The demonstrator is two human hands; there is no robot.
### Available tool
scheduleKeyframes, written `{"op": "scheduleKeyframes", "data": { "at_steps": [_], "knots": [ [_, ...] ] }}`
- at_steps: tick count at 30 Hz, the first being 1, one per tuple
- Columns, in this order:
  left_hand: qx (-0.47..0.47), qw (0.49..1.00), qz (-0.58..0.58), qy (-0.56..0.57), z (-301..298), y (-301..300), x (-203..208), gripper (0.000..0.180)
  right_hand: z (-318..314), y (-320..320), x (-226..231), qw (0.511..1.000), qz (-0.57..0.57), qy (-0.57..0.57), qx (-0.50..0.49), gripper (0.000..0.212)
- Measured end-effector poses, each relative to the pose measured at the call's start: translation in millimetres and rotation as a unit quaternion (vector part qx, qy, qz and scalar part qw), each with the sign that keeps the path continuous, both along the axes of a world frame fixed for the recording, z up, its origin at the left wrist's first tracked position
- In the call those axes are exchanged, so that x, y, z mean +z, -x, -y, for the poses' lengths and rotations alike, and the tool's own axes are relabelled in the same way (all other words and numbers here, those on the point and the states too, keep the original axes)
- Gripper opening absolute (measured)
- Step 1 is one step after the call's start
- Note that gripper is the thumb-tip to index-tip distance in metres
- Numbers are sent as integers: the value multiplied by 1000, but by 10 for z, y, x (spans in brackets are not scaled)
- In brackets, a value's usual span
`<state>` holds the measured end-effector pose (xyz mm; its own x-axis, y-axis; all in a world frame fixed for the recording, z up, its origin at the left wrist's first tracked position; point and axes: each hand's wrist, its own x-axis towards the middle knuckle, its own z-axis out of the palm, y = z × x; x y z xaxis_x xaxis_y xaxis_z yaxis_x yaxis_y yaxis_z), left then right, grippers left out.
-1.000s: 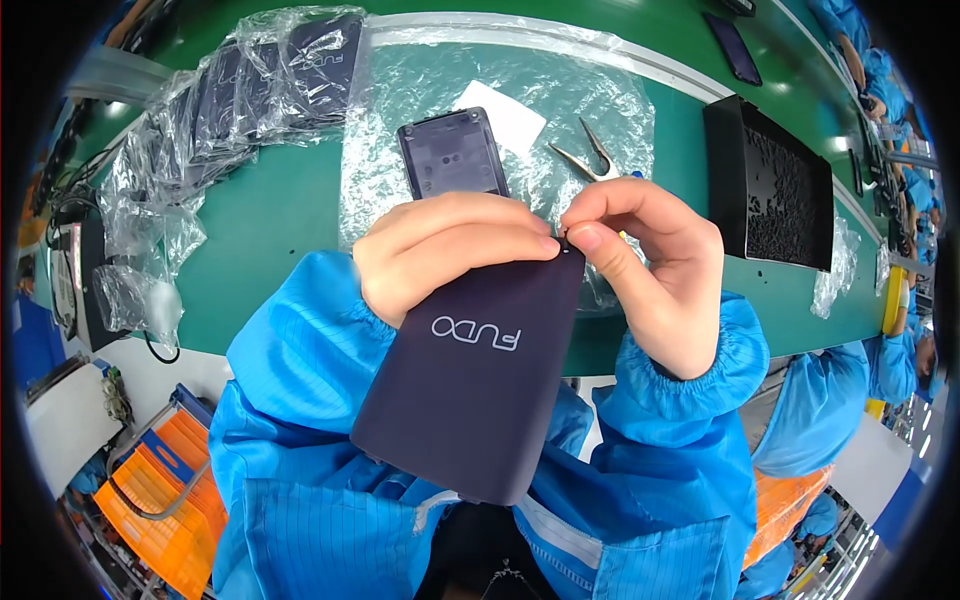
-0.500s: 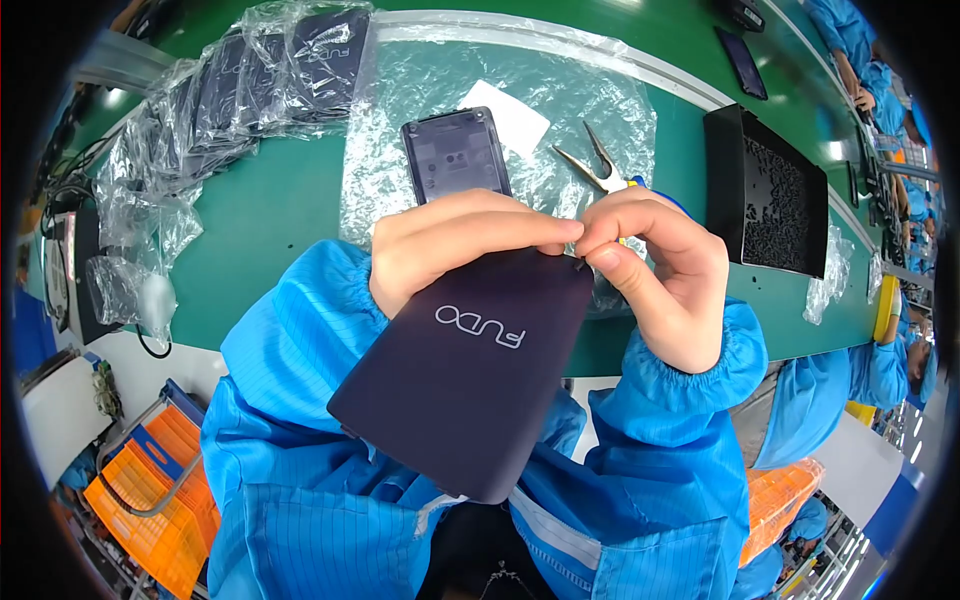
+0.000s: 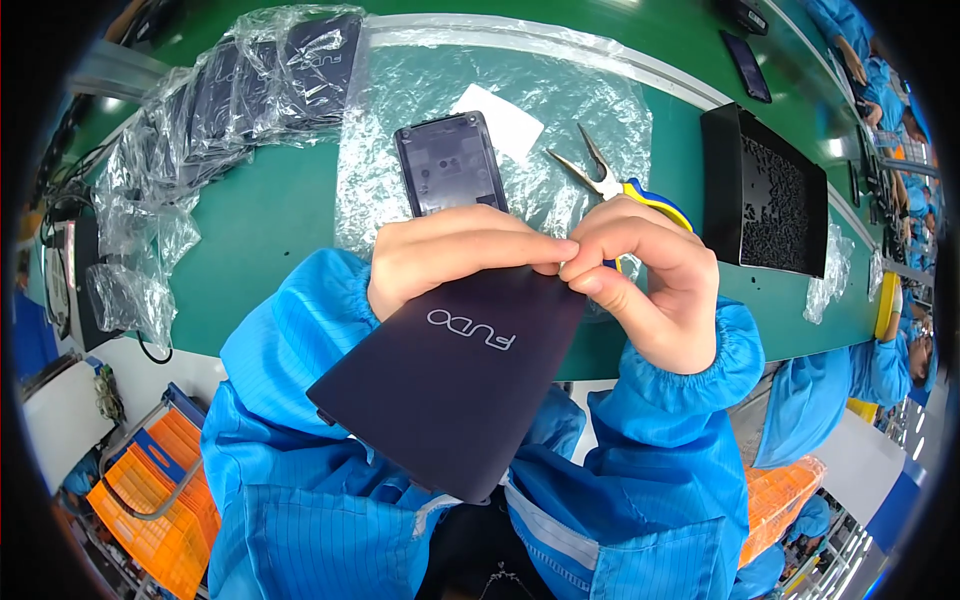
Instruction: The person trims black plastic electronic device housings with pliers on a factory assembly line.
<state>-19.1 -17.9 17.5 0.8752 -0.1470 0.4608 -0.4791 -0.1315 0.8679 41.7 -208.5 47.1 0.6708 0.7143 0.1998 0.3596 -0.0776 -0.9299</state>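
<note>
A dark, flat plastic cover (image 3: 430,390) with pale lettering is tilted in front of my body. My left hand (image 3: 435,262) lies along its far edge, fingers bent over it and gripping it. At the cover's far right corner, my right hand (image 3: 660,275) pinches with thumb and forefinger, touching the left fingertips. Whatever sits in that pinch is hidden. Just beyond my hands, long-nose pliers (image 3: 606,186) with yellow and blue handles lie with jaws apart. Beside them is a dark, shallow rectangular housing (image 3: 452,165), partly behind my left hand.
Clear plastic sheeting (image 3: 375,150) covers the green bench, with a white card (image 3: 510,122) on it. Bagged dark covers (image 3: 320,60) lie in a row at far left. To the right stands a black box (image 3: 722,185) of small black pieces. Orange crates (image 3: 150,490) flank me.
Both hands and the cover have shifted slightly left and toward me. The right fingers have closed in over the corner, hiding a small dark bit that showed there. More of the pliers' handles shows.
</note>
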Motion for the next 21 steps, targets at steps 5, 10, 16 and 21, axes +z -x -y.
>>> {"op": "scheduleKeyframes", "data": {
  "at_steps": [5, 10, 16, 21],
  "knots": [
    [-22, 1000, 3, -16, -29, -29, 10, 30, 34, -1, 29, 999, 38, 20, 2, 13],
    [20, 994, -103, 31, -8, -33, -145, 32, 24, 120, 16, 997, 34, 49, -38, 32],
    [83, 917, -287, 263, 54, -96, -158, 28, 151, 210, -156, 894, 239, 312, -215, 71],
    [93, 883, -326, 324, 18, -143, -142, 29, 261, 239, -325, 838, 223, 434, -244, 75]
  ]
}}
